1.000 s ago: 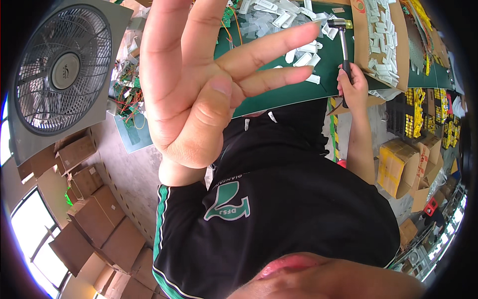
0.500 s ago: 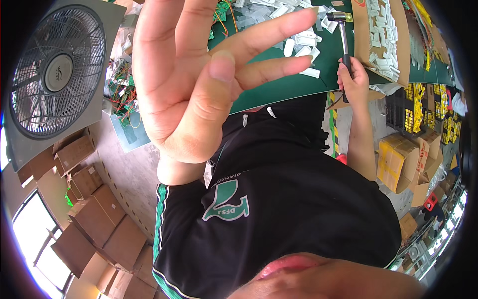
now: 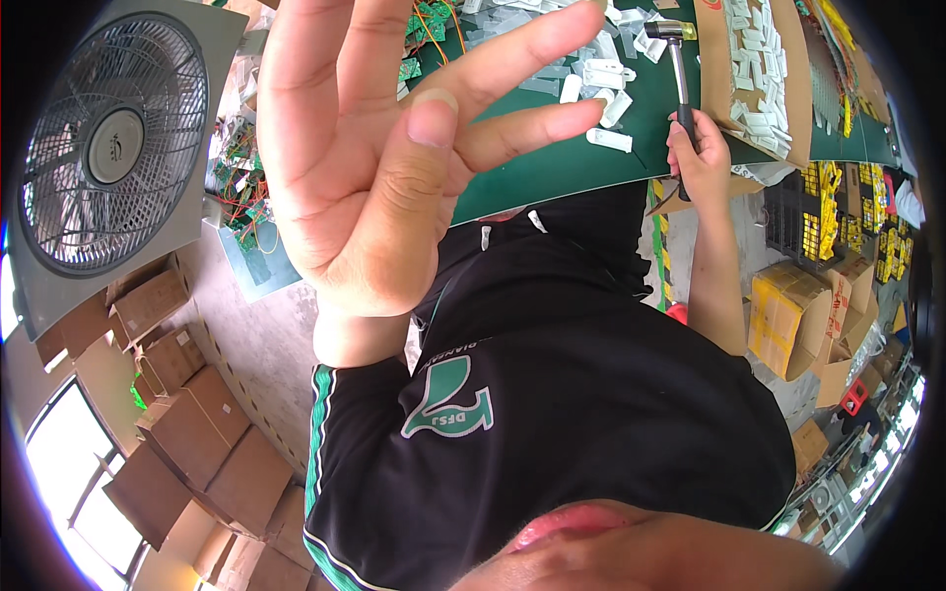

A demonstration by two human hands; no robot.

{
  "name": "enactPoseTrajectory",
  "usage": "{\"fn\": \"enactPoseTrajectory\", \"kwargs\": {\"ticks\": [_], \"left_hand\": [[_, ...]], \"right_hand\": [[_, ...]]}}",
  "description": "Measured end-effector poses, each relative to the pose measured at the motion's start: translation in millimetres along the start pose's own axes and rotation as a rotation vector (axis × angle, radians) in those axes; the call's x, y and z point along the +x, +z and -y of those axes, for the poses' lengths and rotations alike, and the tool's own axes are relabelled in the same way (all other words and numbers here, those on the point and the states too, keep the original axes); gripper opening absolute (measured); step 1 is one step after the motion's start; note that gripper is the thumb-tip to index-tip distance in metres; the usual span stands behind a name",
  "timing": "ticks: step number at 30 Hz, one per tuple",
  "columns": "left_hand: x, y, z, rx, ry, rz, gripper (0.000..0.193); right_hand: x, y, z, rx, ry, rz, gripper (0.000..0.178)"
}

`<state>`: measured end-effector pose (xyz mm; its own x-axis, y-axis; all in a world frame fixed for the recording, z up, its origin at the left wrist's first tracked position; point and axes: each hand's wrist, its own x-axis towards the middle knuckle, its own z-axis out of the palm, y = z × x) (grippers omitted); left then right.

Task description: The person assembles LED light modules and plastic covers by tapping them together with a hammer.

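- the black shirt (image 3: 562,394) with a green and white emblem fills the lower middle of the view.
- the left hand (image 3: 384,167) is raised close to the camera, palm facing it, fingers spread wide and thumb up; it holds nothing and touches nothing.
- a grey box fan (image 3: 108,158) stands at the far left, with brown cardboard boxes (image 3: 187,443) stacked below it.
- the green table mat (image 3: 572,158) runs across the top, behind the raised fingers.
- an open carton of white parts (image 3: 754,69) sits at the mat's right end.
- the right hand (image 3: 698,158) is closed round the lower, dark grip of the hammer (image 3: 678,69), at the mat's right edge.
- the hammer's long axis runs nearly straight up the picture, away from the body, its head at the far end, just left of the carton.
- small white plastic pieces (image 3: 609,140) lie scattered on the mat, just left of the handle.
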<state>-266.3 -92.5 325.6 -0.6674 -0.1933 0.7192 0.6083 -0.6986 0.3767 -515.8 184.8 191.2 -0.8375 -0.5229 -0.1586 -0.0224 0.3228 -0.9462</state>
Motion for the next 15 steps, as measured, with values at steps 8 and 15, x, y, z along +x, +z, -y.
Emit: {"fn": "enactPoseTrajectory", "kwargs": {"ticks": [8, 15], "left_hand": [[1, -14, -2, -0.042, 0.02, 0.012, 0.067], [0, -5, 1, -0.079, 0.035, 0.021, 0.065]], "right_hand": [[0, -1, -2, 0.0, -0.001, 0.007, 0.021], [1, -1, -3, 0.001, 0.0, 0.0, 0.021]]}}
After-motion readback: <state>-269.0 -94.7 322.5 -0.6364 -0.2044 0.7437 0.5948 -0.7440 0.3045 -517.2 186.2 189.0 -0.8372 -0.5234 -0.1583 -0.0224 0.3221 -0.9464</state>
